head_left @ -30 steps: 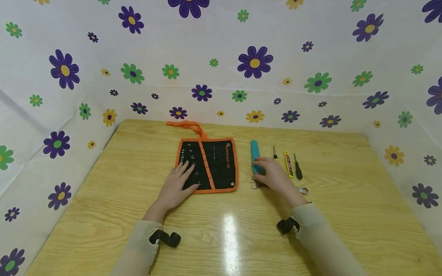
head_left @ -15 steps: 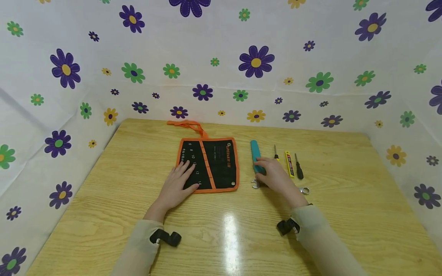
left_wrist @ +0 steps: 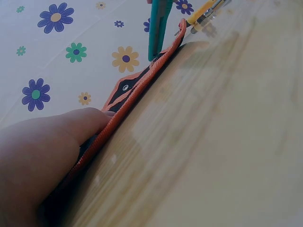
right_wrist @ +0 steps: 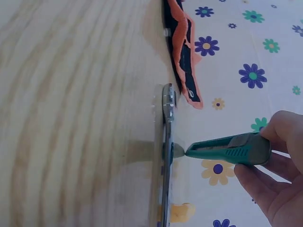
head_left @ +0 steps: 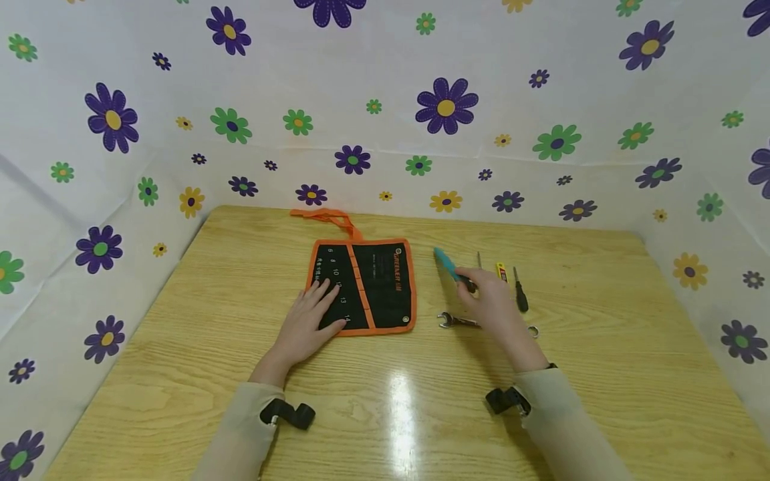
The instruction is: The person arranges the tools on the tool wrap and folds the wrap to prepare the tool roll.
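The tool pouch (head_left: pixel 385 287) lies flat, its left part covered by the left hand (head_left: pixel 309 327), whose fingers are spread and grasp nothing; they hide some of the printed numbers, and the smaller lettering is too fine to read. Right of the pouch, the right hand (head_left: pixel 493 304) pinches the teal cutter (head_left: pixel 446 261) by its dark end, part of which disappears among the fingers. The left wrist view crops the cutter at its top edge. Also right of the pouch, that hand and wrist conceal the middle of the wrench (head_left: pixel 463 321), leaving both ends showing, plus the lower part of the yellow pack (head_left: pixel 501 270) and all but a thin shaft (head_left: pixel 479 259). Farther right of the pouch, the dark-handled screwdriver (head_left: pixel 521 297) shows whole.
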### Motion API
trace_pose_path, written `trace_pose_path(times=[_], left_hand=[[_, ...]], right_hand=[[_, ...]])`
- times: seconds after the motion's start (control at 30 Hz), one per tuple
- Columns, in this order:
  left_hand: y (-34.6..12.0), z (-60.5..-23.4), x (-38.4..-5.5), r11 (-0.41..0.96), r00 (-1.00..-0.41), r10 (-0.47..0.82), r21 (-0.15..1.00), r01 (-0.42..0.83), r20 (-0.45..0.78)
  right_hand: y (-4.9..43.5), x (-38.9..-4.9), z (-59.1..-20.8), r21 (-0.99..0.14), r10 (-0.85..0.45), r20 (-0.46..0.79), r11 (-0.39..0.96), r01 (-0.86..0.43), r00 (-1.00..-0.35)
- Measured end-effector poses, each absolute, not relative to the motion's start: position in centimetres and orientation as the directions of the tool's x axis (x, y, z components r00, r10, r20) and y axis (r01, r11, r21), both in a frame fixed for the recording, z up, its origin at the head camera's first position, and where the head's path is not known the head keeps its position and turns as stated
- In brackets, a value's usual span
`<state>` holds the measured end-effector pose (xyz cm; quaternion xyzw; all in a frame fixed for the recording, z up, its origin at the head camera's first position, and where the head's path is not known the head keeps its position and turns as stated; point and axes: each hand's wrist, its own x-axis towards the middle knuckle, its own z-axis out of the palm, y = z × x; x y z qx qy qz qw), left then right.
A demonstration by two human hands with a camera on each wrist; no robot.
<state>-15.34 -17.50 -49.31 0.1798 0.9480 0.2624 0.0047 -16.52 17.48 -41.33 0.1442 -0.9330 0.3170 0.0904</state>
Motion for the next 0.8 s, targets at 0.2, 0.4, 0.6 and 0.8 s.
trace_pose_path(times=[0.2,0.4,0.6,0.8], left_hand=[[-17.5,-49.3,-15.3,0.797,-0.934,0.346,0.497,0.343,0.089],[-17.4,-49.3,-15.3,0.797,-0.933,0.349,0.494,0.347,0.092],[-17.4,-49.2,-15.3,0.796,-0.932,0.35,0.496,0.348,0.091],[-17.5,-49.2,-15.4,0.802,-0.934,0.347,0.49,0.342,0.084]], right_hand=[[17.8,-16.4,-40.8,-0.556,-0.118,0.386,0.762,-0.333,-0.915],[18.4,-16.5,-41.0,-0.55,-0.047,0.492,0.758,-0.352,-0.869],[18.8,-16.5,-41.0,-0.571,0.005,0.553,0.731,-0.375,-0.833],[18.7,-16.0,-40.6,-0.631,0.062,0.558,0.679,-0.374,-0.828]])
